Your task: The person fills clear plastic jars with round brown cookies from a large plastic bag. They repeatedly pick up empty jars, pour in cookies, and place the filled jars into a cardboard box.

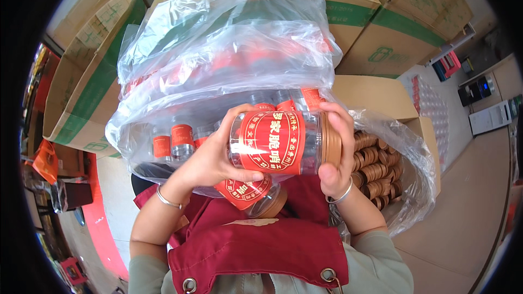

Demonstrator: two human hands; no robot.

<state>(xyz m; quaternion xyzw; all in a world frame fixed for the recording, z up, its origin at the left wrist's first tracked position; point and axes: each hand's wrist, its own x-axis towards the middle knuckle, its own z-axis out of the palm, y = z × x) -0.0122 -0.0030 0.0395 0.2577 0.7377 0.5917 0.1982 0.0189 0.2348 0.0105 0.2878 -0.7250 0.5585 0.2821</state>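
Between my two hands a clear plastic jar with a red printed label [271, 143] lies on its side. My left hand [222, 147] grips its base end, thumb on the label. Around the copper-brown screw lid [331, 139] at the other end my right hand [339, 151] is closed; the lid sits on the jar's mouth. Below it a second lidded jar [249, 194] rests tilted on my dark red apron [257, 249]. Behind my hands, several lidless-looking jars [182, 141] with red labels stand in a clear plastic bag [229, 69]; their tops are partly hidden.
To the right, a carton [376, 94] lined with clear plastic holds stacked brown lids [374, 167]. An open cardboard box [86, 77] stands at left, and closed cartons [392, 41] are stacked behind. Wrapped jars [431, 114] lie on the floor at far right.
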